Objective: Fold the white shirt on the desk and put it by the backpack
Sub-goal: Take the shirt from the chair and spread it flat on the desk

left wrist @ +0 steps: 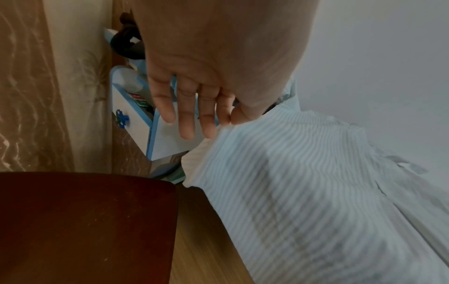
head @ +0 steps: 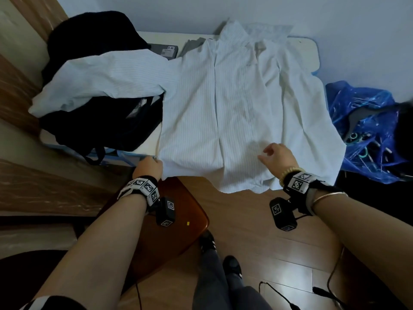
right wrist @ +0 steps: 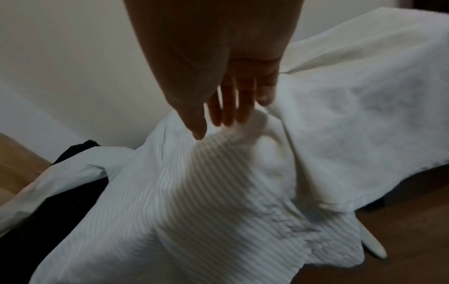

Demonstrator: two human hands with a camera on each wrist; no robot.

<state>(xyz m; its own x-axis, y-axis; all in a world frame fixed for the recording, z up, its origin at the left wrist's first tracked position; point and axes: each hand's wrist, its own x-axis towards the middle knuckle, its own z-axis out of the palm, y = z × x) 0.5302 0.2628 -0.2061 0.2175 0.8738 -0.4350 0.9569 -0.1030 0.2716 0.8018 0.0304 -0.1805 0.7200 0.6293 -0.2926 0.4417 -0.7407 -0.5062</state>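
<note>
The white striped shirt (head: 223,97) lies spread front-up on the desk (head: 306,52), collar at the far side. Its hem hangs over the near edge. One sleeve is draped over the black backpack (head: 100,124) at the desk's left end. My left hand (head: 148,164) is at the hem's near-left corner. In the left wrist view, thumb and forefinger of the left hand (left wrist: 228,119) pinch the edge of the shirt (left wrist: 291,192). My right hand (head: 277,153) hovers over the lower right panel. The right hand (right wrist: 228,111) has straight, relaxed fingers just above a ridge in the shirt (right wrist: 194,192).
A dark brown wooden stool (head: 178,209) stands under my left wrist, against the desk's near edge. A blue plastic bag (head: 362,121) with hangers lies on the floor at the right. A grey box (head: 166,50) sits at the back of the desk. Cables run across the wooden floor by my feet.
</note>
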